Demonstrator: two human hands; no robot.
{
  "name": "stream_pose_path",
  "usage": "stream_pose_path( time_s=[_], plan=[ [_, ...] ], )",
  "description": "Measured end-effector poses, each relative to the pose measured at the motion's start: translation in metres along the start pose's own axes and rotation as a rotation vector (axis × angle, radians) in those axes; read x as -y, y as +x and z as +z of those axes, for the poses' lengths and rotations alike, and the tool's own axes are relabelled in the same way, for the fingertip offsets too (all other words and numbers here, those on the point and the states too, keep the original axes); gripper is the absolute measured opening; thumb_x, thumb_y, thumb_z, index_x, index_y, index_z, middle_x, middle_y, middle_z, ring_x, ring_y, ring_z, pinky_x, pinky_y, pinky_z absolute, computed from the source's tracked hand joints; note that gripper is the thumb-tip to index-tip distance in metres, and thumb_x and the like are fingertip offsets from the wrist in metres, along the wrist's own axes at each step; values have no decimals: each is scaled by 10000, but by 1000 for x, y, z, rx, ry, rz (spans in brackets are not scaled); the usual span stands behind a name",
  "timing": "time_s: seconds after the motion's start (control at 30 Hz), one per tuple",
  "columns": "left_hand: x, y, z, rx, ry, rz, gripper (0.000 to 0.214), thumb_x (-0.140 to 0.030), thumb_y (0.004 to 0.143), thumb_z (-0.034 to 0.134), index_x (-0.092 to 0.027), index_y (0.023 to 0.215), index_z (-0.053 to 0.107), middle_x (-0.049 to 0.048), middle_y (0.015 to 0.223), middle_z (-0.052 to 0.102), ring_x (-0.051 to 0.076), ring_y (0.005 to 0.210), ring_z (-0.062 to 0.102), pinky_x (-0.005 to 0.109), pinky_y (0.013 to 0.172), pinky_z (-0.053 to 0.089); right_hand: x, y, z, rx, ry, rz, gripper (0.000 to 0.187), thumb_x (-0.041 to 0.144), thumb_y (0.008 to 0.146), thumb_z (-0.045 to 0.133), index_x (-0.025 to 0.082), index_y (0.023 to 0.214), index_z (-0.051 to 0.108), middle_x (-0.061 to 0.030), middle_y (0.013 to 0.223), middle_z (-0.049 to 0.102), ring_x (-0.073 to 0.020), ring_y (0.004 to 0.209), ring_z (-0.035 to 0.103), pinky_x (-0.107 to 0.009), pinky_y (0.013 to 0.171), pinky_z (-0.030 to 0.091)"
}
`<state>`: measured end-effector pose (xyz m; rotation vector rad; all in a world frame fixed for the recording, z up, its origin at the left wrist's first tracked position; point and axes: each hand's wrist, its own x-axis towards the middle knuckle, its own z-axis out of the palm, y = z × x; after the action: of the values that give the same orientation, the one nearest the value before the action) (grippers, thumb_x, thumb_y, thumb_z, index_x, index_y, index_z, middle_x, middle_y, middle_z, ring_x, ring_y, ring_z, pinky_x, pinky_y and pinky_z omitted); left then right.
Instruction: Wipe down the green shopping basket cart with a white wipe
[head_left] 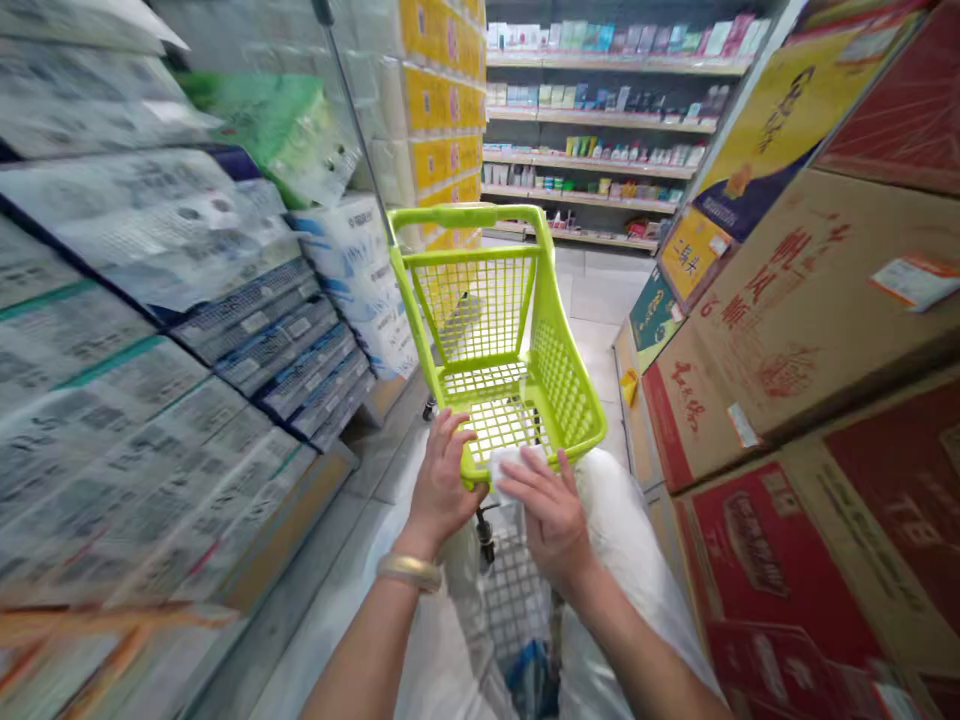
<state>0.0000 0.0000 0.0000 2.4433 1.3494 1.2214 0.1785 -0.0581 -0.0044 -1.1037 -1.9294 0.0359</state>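
Observation:
A lime-green plastic shopping cart (pixel 574 375) with a lattice basket stands directly in front of me. My left hand (pixel 442 485) is at the near left corner of its rim, with the corner between fingers and thumb. On the near rim lies a small white cloth or tissue (pixel 507 462); which of the two, I cannot tell. My right hand (pixel 551 505) presses it there with its fingers laid over it. The basket has only its lattice floor showing. Below the rim a lower grey rack (pixel 517 590) holds something blue (pixel 532 680), partly hidden.
Stacked white and blue packs (pixel 247 290) line the left side, with a green pack (pixel 277 130) on top. Yellow-and-white packs (pixel 442 100) rise behind the cart. Cardboard boxes (pixel 825 270) form the right wall. Shelves of small products (pixel 600 110) stand beyond the tiled floor (pixel 596 290).

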Motion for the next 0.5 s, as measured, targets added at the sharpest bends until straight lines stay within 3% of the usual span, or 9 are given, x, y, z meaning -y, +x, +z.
stream_pose_path(
  time_s=[0.13,0.23,0.4,0.5],
  plan=[
    [0,1,-1,-4,-8,-13,487,-151,671,646,-211,1116,458,126,1327,481,342,1392,337,551,1134,363,-43,-4,-30,-208,-100,199,360,86,907,429,255,1073,699,-39,1162,732,-222,1258,587,-529,1181,246],
    [-3,2,0,-10,-15,-26,494,-150,669,643,-211,1121,454,128,1329,480,347,1397,329,556,1134,361,-40,-2,-28,-276,-114,263,366,78,896,430,251,1065,706,-50,1146,738,-239,1259,586,-559,1161,270],
    [-6,1,-1,4,-15,-41,472,-152,705,619,-215,1137,442,129,1349,469,338,1412,316,549,1129,367,8,4,3,-77,2,56,415,49,890,426,276,1116,689,0,1200,717,-184,1294,553,-450,1214,206],
    [-4,0,-3,10,-5,-38,463,-152,707,615,-215,1133,446,129,1347,474,336,1412,319,544,1130,366,8,3,1,-42,14,19,416,51,904,417,280,1127,682,9,1207,714,-164,1294,552,-425,1229,164]
  ],
)
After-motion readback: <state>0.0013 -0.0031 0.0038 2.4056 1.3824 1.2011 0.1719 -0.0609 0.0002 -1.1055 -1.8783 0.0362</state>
